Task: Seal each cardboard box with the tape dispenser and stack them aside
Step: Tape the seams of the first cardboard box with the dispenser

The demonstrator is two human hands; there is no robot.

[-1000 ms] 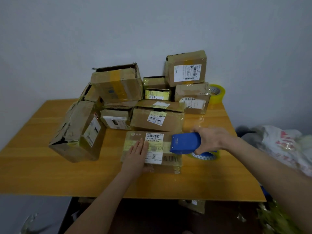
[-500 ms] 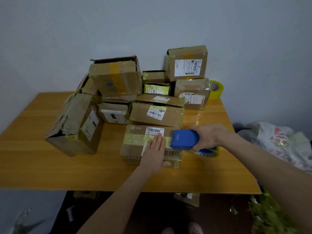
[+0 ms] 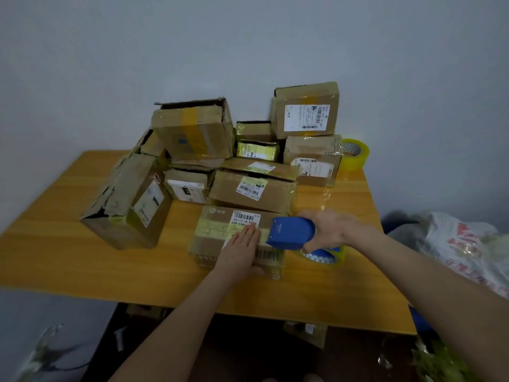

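Note:
A flat cardboard box (image 3: 212, 232) with a white barcode label lies near the front of the wooden table (image 3: 55, 244). My left hand (image 3: 242, 249) rests flat on its top, fingers together, pressing down a strip of yellowish tape. My right hand (image 3: 330, 230) grips the blue tape dispenser (image 3: 292, 232) at the box's right end. Part of the dispenser's tape roll (image 3: 322, 256) shows below my right hand, beside the box.
Several cardboard boxes are piled behind, among them a torn one (image 3: 129, 205) at the left and a labelled one (image 3: 305, 110) on top at the right. A spare yellow tape roll (image 3: 355, 154) stands at the back right. A plastic bag (image 3: 465, 244) lies off the table's right side.
My left hand has slid to the right along the tape on the box top, toward the dispenser. My right hand and the dispenser have stayed at the box's right end.

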